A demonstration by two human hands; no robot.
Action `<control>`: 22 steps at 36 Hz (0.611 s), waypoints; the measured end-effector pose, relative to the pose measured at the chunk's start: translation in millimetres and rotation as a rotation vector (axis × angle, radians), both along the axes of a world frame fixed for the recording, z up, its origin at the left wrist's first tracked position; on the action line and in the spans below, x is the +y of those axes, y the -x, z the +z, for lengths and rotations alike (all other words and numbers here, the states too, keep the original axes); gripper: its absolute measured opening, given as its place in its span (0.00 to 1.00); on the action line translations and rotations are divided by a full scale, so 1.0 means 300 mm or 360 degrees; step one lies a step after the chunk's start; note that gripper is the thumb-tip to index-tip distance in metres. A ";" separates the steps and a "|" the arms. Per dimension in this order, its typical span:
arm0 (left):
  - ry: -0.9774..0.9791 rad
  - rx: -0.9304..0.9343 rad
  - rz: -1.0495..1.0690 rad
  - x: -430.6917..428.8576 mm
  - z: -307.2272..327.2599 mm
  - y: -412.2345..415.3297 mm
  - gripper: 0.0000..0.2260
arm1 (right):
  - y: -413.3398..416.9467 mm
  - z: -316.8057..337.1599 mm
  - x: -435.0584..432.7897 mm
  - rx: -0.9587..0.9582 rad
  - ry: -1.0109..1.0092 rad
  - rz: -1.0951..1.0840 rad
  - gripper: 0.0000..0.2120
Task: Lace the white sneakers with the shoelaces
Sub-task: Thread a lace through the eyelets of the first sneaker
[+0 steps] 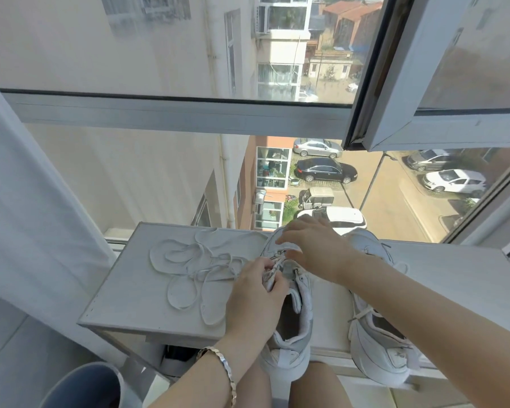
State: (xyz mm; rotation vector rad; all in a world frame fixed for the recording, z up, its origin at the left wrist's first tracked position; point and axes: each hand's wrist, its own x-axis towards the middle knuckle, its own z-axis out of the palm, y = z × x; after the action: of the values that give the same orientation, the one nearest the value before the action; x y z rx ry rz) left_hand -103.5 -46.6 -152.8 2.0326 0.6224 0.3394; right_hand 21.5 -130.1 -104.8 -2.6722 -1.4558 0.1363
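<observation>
Two white sneakers stand on a white sill, heels toward me. The left sneaker is under both hands. My left hand grips the shoe's tongue and a twisted bit of lace near the eyelets. My right hand reaches across the toe end, fingers bent and pinching the lace at the front eyelets. A long white shoelace lies in loose loops on the white table top to the left, running to the shoe. The right sneaker stands apart, partly hidden by my right forearm.
The white table abuts the sill at a large window, whose open sash hangs overhead at right. A white curtain hangs on the left. A grey bin stands on the floor below left.
</observation>
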 end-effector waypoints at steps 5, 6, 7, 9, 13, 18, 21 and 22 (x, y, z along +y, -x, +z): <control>0.0021 -0.0007 -0.0009 0.000 -0.004 0.000 0.08 | 0.038 0.017 0.010 0.0335 -0.0039 0.0051 0.12; 0.0019 -0.0009 -0.0008 -0.001 -0.004 0.000 0.08 | 0.038 0.015 0.007 0.0344 -0.0038 0.0031 0.12; 0.0018 -0.0009 -0.0007 -0.002 -0.004 0.000 0.08 | 0.038 0.008 0.006 0.0343 -0.0038 0.0023 0.12; 0.0008 -0.0008 -0.0002 -0.004 -0.003 -0.001 0.09 | 0.037 -0.014 0.005 0.0290 -0.0040 0.0005 0.13; -0.0040 -0.0005 0.0001 -0.004 0.000 0.001 0.08 | -0.034 -0.067 -0.025 0.0207 -0.0137 -0.0365 0.12; -0.0043 -0.0029 0.0001 -0.007 -0.003 -0.003 0.07 | -0.076 -0.066 -0.054 -0.0097 0.0004 -0.0481 0.13; -0.0016 -0.0033 0.0021 -0.008 -0.005 -0.006 0.07 | -0.024 -0.040 -0.016 0.0048 -0.0125 -0.0081 0.16; -0.0010 -0.0036 0.0019 -0.007 -0.005 -0.006 0.07 | -0.010 -0.030 -0.002 0.0180 -0.0155 0.0027 0.16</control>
State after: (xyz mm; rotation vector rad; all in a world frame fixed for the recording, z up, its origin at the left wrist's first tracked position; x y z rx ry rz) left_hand -101.7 -48.8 -154.2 2.0294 0.6202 0.3715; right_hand 24.4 -130.5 -113.9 -2.5320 -1.4139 0.2087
